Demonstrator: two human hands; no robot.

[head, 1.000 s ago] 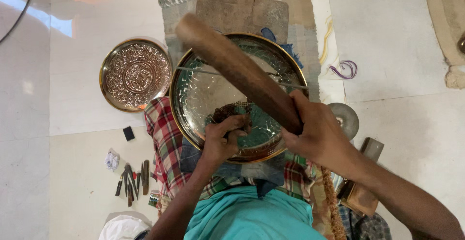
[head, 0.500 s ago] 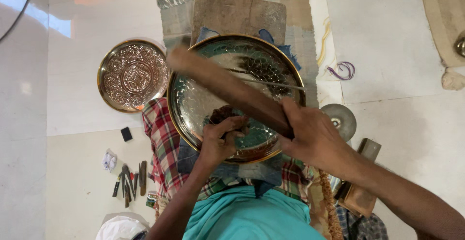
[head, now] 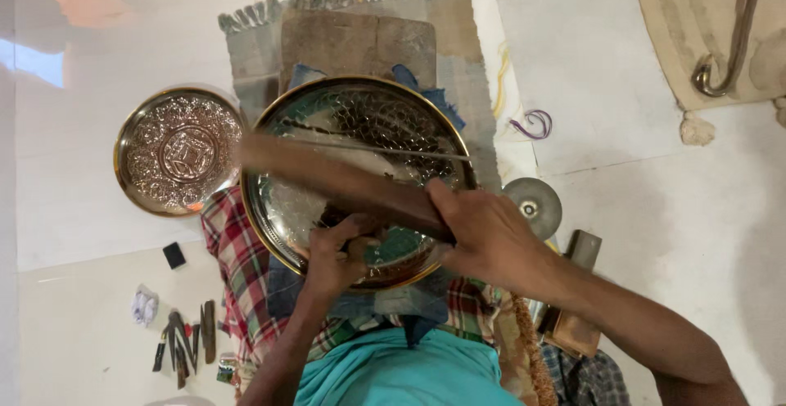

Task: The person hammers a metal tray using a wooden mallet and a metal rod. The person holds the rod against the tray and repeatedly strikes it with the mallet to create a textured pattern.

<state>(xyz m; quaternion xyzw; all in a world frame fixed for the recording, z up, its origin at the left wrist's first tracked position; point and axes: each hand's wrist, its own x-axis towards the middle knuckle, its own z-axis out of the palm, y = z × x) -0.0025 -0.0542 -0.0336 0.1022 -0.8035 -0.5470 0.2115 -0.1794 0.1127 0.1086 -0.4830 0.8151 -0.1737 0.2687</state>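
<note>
A large round engraved metal plate [head: 360,111] with a brass rim lies on my lap over a checked cloth [head: 237,267]. My right hand [head: 483,234] grips a long wooden mallet [head: 327,178], which lies blurred across the plate, pointing left. My left hand [head: 340,246] rests on the plate's near part, fingers pinched around a small chisel that is mostly hidden. A thin line crosses the plate's middle.
A smaller embossed round plate [head: 176,151] lies on the floor at left. Several small chisels [head: 187,342] and a black block [head: 173,254] lie at lower left. A small metal disc [head: 534,205] sits at right. A fringed mat [head: 360,33] lies under the work.
The mallet has swung down from raised and tilted toward the plate, now nearly flat over it. My left hand stays on the plate.
</note>
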